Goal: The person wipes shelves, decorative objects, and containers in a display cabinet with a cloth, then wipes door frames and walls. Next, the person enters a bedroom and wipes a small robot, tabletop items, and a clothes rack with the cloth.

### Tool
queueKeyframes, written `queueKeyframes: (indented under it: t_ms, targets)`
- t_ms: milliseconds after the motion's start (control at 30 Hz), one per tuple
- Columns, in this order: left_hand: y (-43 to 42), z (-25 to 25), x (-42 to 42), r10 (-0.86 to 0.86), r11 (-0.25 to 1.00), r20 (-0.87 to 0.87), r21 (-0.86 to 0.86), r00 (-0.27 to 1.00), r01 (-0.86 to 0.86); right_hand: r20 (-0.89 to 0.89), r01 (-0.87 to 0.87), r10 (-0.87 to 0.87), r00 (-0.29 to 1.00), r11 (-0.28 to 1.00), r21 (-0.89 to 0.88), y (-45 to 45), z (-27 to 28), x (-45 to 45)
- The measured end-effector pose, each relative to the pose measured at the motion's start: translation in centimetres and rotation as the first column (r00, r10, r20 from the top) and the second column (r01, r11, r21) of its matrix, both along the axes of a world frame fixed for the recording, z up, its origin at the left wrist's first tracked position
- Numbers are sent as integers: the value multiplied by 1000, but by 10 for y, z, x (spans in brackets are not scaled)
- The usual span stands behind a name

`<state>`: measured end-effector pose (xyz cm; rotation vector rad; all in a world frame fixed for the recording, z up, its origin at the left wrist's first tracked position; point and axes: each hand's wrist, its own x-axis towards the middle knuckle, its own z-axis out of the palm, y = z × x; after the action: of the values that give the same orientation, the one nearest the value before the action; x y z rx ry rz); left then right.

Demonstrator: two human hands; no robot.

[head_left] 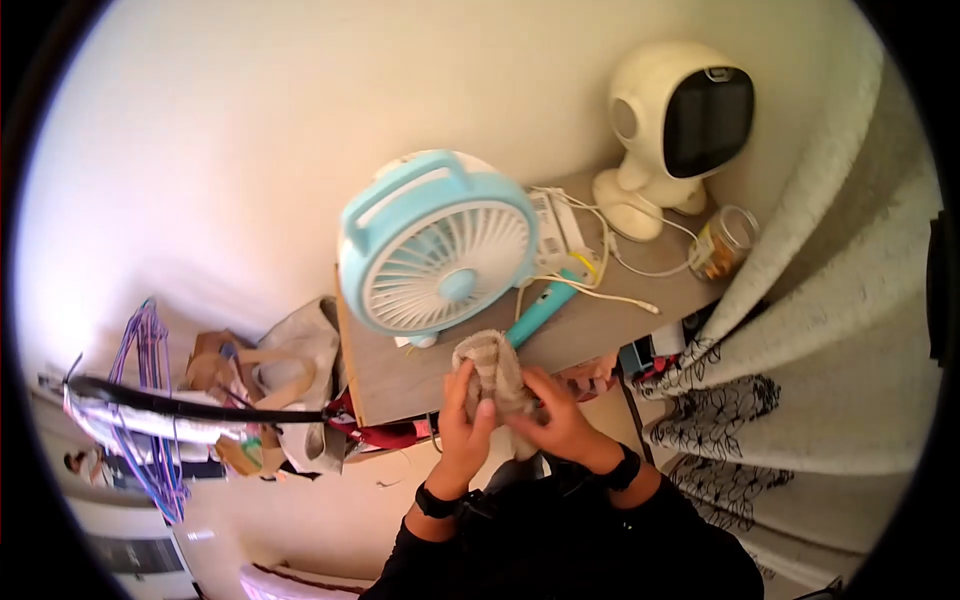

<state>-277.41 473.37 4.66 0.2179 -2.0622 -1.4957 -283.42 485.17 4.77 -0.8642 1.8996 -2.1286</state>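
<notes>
A beige-brown striped cloth [492, 362] is bunched up between my two hands, over the front edge of the desk. My left hand [465, 415] grips its left side, with the thumb pressed against it. On the right side, my right hand [550, 412] has its fingers on the same cloth; part of the cloth hangs below, blurred. Just beyond the cloth, a turquoise stick-like object [540, 315] lies on the desk. A light blue and white fan [455, 285] stands behind and to the left of my hands.
On the desk [620, 315] are a white robot-shaped device [640, 130] with a dark screen, a clear jar [722, 245], white cables [640, 268] and a white box [560, 230]. Curtains [800, 400] hang at the right. Bags [300, 350] and hangers [150, 400] are at the left.
</notes>
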Motion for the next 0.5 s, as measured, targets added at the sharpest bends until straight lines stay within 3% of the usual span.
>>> queueKeyframes:
  t_ms: [67, 167, 200, 233, 267, 333, 400, 467, 500]
  targets:
    - [-6, -3, 3, -87, 986, 62, 146, 994, 77, -8, 34, -33, 999, 981, 190, 28, -14, -10]
    - [-11, -2, -1, -176, 965, 123, 219, 977, 146, 45, 248, -267, 963, 938, 242, 61, -21, -19]
    - [-7, 8, -7, -282, 925, 68, 283, 957, 253, 95, 279, -315, 944, 920, 277, 71, -20, -24]
    - [-4, 12, -13, -375, 870, 6, 347, 927, 350, 0, 367, -383, 924, 886, 283, 79, -20, -30]
    - [-3, 8, -17, -389, 857, 8, 369, 921, 359, -95, 446, -438, 894, 848, 287, 85, -20, -36]
    - [0, -2, -27, -508, 840, 51, 251, 860, 481, -21, 551, -565, 825, 794, 257, 91, -24, -50]
    - [12, -9, -36, -432, 870, 5, 268, 902, 415, -89, 646, -641, 762, 745, 169, 79, -26, -62]
    - [20, -15, -42, -290, 932, -37, 214, 956, 291, -386, 653, -574, 722, 749, 108, 66, -32, -71]
    - [24, -17, -44, -213, 959, -49, 183, 976, 219, -529, 618, -456, 715, 767, 174, 57, -35, -69]
